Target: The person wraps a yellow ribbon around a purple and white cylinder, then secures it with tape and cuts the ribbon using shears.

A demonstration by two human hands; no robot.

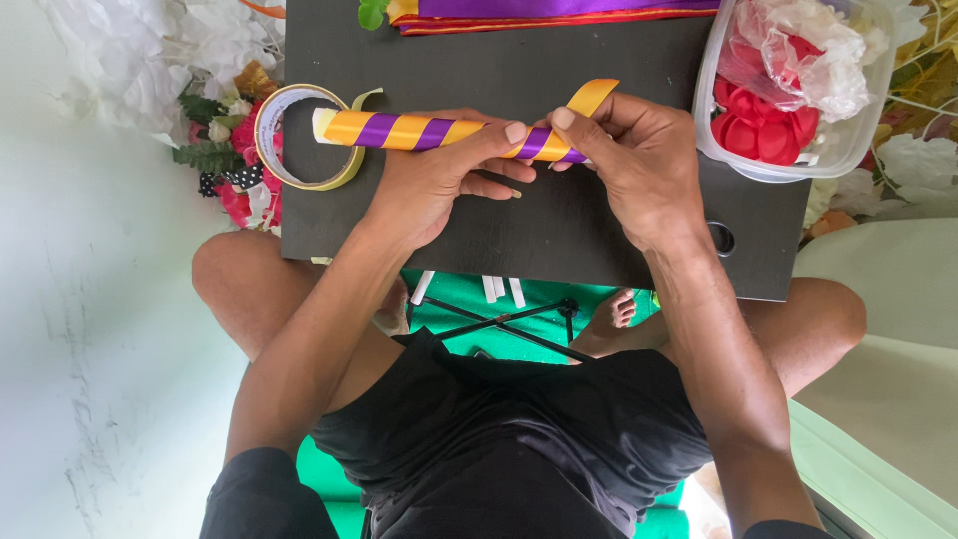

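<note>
Item: slim paper rod wound in orange and purple satin ribbon (439, 131), long axis crosswise over black desk (559, 215); your left hand (424, 185) clenched its middle, your right hand (639, 165) pinched the loose ribbon end, nearer.

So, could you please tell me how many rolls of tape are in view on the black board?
1: a roll of tape lies at the black board's left edge, left of the striped stick that both hands hold. More may be hidden beneath the hands.
</note>
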